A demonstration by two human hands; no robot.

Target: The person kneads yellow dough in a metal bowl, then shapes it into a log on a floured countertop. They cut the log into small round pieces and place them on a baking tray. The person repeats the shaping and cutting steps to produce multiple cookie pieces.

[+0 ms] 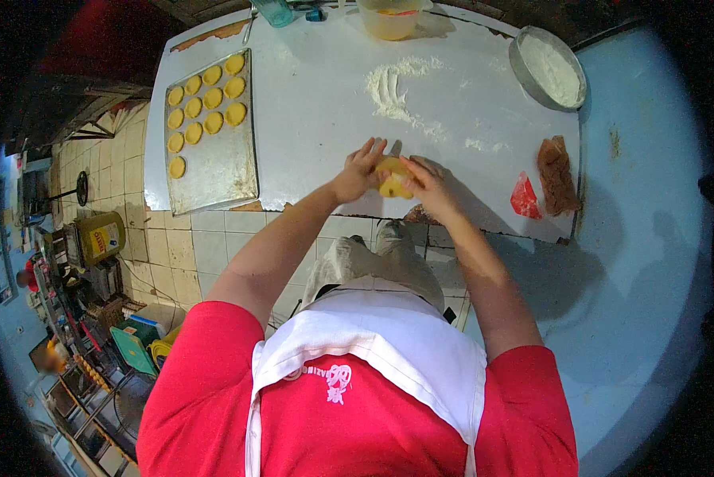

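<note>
Between my hands, over the front edge of the white table, is a flattened piece of yellow dough (396, 186). My left hand (358, 172) holds its left side, fingers pointing up and away. My right hand (429, 188) grips its right side with thumb and fingers. To the left lies a metal baking tray (216, 173) with rows of round yellow dough pieces (213, 98). Beyond my hands, loose white flour (386, 89) is spread in a curve on the table (309, 113).
A round metal pan of flour (548, 68) stands at the back right. A red plastic piece (525, 197) lies beside a brown bag or cloth (557, 176) on the right. A translucent tub (392, 18) and a teal container (275, 11) stand at the back. A blue wall (643, 179) borders the right side.
</note>
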